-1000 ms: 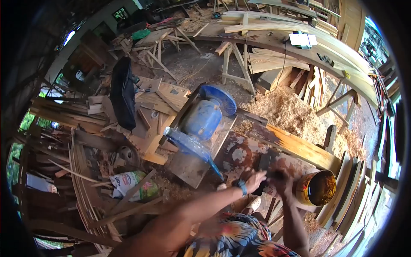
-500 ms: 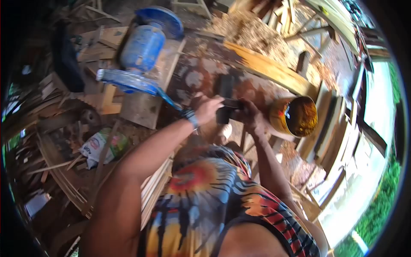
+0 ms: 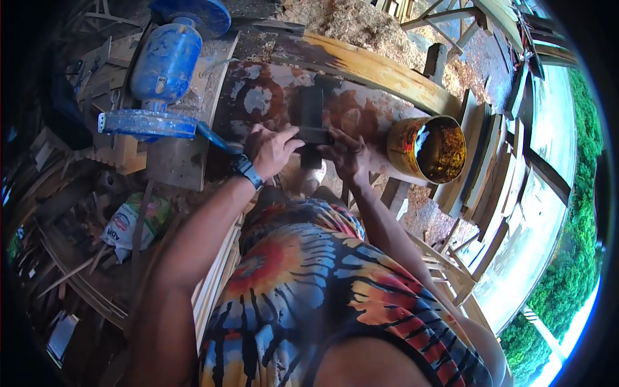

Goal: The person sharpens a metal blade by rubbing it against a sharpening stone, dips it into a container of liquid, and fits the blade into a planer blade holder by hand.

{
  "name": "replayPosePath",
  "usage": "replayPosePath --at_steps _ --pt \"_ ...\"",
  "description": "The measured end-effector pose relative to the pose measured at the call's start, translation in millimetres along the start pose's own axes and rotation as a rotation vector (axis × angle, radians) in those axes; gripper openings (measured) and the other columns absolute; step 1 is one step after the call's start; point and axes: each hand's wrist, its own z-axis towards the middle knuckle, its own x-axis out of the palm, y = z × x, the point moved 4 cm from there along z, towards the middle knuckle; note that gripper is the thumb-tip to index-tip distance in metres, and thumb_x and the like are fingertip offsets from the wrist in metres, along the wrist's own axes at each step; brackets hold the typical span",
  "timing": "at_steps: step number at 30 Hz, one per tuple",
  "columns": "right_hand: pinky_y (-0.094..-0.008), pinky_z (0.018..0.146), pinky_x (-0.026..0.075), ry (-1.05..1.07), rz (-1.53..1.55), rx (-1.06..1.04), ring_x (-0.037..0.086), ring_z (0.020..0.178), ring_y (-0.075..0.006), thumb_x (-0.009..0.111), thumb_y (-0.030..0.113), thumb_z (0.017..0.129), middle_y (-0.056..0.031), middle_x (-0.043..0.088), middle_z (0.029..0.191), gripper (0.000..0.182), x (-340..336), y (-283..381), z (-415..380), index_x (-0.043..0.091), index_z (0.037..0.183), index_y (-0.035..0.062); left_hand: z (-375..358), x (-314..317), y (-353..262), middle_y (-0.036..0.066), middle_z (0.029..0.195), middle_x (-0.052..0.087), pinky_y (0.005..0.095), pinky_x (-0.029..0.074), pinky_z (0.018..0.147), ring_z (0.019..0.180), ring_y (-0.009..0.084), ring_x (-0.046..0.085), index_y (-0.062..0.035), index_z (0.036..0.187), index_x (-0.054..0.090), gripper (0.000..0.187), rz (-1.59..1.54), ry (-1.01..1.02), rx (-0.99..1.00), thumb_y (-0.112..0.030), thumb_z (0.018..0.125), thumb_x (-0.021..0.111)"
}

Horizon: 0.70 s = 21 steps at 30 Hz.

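Note:
A dark, flat piece (image 3: 314,135) lies crosswise over a longer dark bar (image 3: 312,103), which rests on the stained bench top (image 3: 235,97). My left hand (image 3: 272,153), with a watch (image 3: 246,169) on its wrist, pinches the left end of the flat piece between thumb and fingers. At the other end, the fingers of my right hand (image 3: 349,156) are curled against the piece. Its exact kind is too dark to make out. To the right of my right hand stands a yellow can (image 3: 401,145), stained inside and open at the top.
A blue bench grinder (image 3: 166,64) is mounted on a board at the left. Along the bench's far side runs a long timber (image 3: 380,68), with wood shavings (image 3: 348,26) beyond. Stacked planks (image 3: 477,161) stand at the right. A printed bag (image 3: 132,226) lies lower left among scraps.
The view has shifted, so the bench things appear farther left and slightly higher. Both hands stay at the flat piece; the left hand's fingers look more stretched along its end.

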Motion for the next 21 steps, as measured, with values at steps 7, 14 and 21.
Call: replayPosePath --at_steps 7,14,21 --pt "-0.0385 0.105 0.045 0.055 0.218 0.221 0.074 0.095 -0.0247 0.087 0.037 0.075 -0.0095 0.077 0.105 0.05 14.3 -15.3 77.3 0.074 0.114 0.0085 71.9 -5.0 33.3 0.012 0.1 0.075 0.0453 0.046 0.083 0.082 0.0317 0.069 -0.0137 0.112 0.076 0.033 0.05 -0.079 -0.022 -0.039 0.095 0.062" --pt "-0.0381 0.1 0.044 0.055 0.032 0.139 0.072 0.091 -0.0284 0.085 0.044 0.076 -0.0084 0.078 0.1 0.051 7.3 6.7 18.3 0.074 0.113 0.0101 -1.9 8.3 3.8 0.014 0.112 0.073 0.0434 0.044 0.088 0.09 0.0312 0.069 -0.0082 0.113 0.075 0.043 -0.022 -0.07 -0.116 -0.044 0.09 0.067" --pt "-0.0454 0.103 0.04 -0.055 0.257 0.241 0.071 0.089 -0.0249 0.083 0.05 0.075 -0.007 0.078 0.101 0.053 37.0 -13.3 82.1 0.075 0.111 0.0123 77.2 -5.9 47.1 0.017 0.098 0.074 0.0426 0.047 0.086 0.082 0.0335 0.07 -0.0071 0.111 0.076 0.049 0.085 -0.083 -0.095 -0.05 0.091 0.063"
